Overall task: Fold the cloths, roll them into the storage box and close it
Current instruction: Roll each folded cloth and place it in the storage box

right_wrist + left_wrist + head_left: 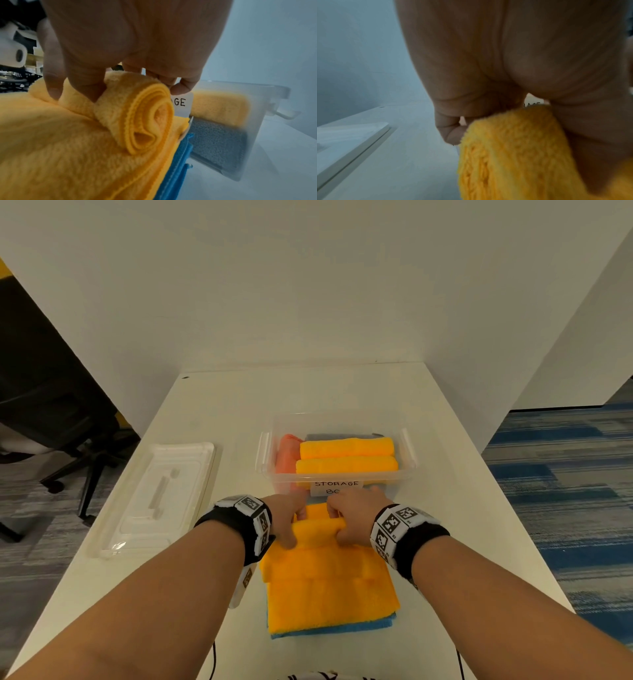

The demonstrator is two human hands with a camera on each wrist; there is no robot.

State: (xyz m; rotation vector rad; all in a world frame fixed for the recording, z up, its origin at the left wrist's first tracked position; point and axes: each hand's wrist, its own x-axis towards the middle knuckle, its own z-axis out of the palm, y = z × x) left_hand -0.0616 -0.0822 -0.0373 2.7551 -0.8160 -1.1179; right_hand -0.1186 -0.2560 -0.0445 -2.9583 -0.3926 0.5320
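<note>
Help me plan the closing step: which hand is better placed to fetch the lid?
Left. The lid lies on the table left of the storage box, nearest the left hand; the right hand would have to cross over.

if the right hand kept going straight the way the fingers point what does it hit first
Most likely the near wall of the storage box, at its paper label. The right hand, its grip on the yellow cloth roll, has fingertips just short of that label; contact cannot be judged.
</note>
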